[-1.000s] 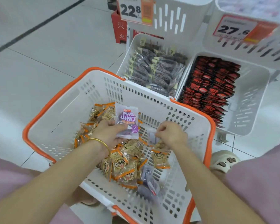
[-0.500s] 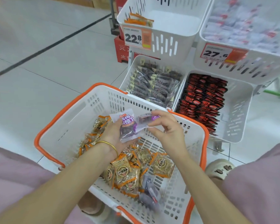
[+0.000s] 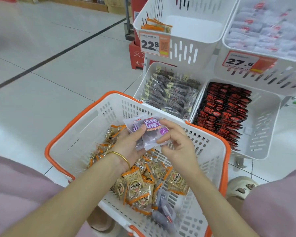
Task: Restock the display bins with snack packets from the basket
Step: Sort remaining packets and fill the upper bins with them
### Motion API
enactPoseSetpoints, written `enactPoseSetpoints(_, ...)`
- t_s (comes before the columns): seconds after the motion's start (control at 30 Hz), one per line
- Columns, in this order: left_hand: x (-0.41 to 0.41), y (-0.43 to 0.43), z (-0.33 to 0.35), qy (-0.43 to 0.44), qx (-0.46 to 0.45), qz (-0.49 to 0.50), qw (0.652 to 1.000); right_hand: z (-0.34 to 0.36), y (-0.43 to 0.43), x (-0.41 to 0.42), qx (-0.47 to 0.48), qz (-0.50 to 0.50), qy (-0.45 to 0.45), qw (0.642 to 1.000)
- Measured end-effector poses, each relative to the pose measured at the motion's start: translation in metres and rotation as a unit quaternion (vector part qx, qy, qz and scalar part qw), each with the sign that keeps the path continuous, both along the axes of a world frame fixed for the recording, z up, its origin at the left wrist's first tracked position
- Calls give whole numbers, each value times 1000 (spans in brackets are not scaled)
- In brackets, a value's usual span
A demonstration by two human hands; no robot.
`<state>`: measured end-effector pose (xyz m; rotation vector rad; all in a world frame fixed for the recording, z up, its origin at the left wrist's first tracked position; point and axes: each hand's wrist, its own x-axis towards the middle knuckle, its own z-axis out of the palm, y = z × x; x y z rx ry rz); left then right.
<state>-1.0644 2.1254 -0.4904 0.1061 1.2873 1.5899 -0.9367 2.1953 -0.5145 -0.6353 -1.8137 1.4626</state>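
A white basket with an orange rim (image 3: 85, 117) sits in front of me, holding several orange-trimmed snack packets (image 3: 137, 187) and a few purple ones (image 3: 164, 212). Above it, my left hand (image 3: 128, 142) grips two purple-labelled packets (image 3: 150, 132) stacked together. My right hand (image 3: 176, 142) pinches the top packet's right edge. Beyond the basket stand white display bins: an upper left bin (image 3: 191, 36) with a few orange packets, an upper right bin (image 3: 246, 72) of pale purple packets, a lower left bin (image 3: 149, 77) of dark packets and a lower right bin (image 3: 263, 130) of red-black packets.
Price tags reading 22.8 (image 3: 154, 44) and 27.6 (image 3: 243, 61) hang on the upper bins. A red box (image 3: 137, 55) stands behind the rack. Grey tiled floor (image 3: 50, 65) spreads to the left. My pink-clad knees flank the basket, and a beige slipper (image 3: 241, 187) is at right.
My right hand lifted a second purple packet from the basket and laid it onto the one in my left hand. The view tilted up, showing the upper bins.
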Motion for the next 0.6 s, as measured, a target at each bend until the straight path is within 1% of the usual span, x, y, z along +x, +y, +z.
enactPoseSetpoints(0.07,-2,-1,-3,15,6,-3,1000,6,1,1,-56,-1,38,998)
enactPoseSetpoints(0.13,-2,-3,-3,39,1,-9,999,13,5,1,-136,-49,81,986)
enactPoseSetpoints(0.17,-1,-3,-3,60,2,-21,998,17,8,2,-156,-80,71,982)
enactPoseSetpoints(0.2,0,-4,-3,83,6,-39,996,17,13,3,-159,-100,38,981)
enactPoseSetpoints(0.23,1,-4,-3,105,11,-58,993,18,18,4,-159,-98,-5,982)
enactPoseSetpoints(0.3,4,-5,-2,140,19,-93,986,18,26,8,-166,-55,-84,981)
enactPoseSetpoints(0.33,5,-5,-2,153,20,-107,982,18,29,9,-171,-35,-95,980)
enactPoseSetpoints(0.4,6,-5,-3,172,23,-127,977,19,31,10,-173,-26,-76,982)
enactPoseSetpoints(0.47,6,-4,-5,191,22,-137,972,22,33,11,-174,-45,-48,983)
enactPoseSetpoints(0.53,5,-2,-6,229,6,-144,963,27,35,13,-176,-48,-26,983)
enactPoseSetpoints(0.6,6,0,-5,269,-5,-155,951,31,37,13,-173,-31,-14,984)
